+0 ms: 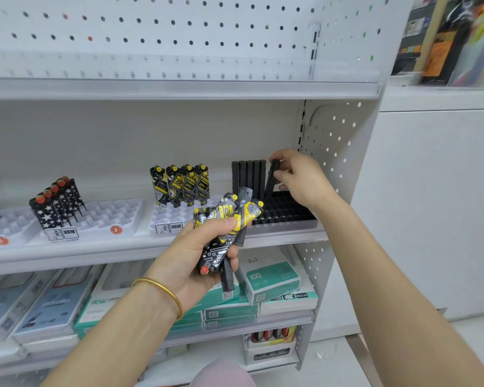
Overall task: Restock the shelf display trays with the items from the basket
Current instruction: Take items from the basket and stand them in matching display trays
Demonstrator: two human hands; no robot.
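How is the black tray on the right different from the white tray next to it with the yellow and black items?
The black tray is dark, the white tray pale. The black tray holds plain black sticks, the white tray yellow-and-black patterned items. The right hand is setting a tilted black stick into the black tray; no hand touches the white tray. Both sit on the same shelf, filled only along the back.

The middle shelf is white metal and carries display trays side by side. At the right end sits a black tray, with a row of black sticks upright at its back. Beside it, a white tray holds yellow-black items. Further left, another white tray holds star-patterned items. The lower shelf carries teal boxes and blue packs.
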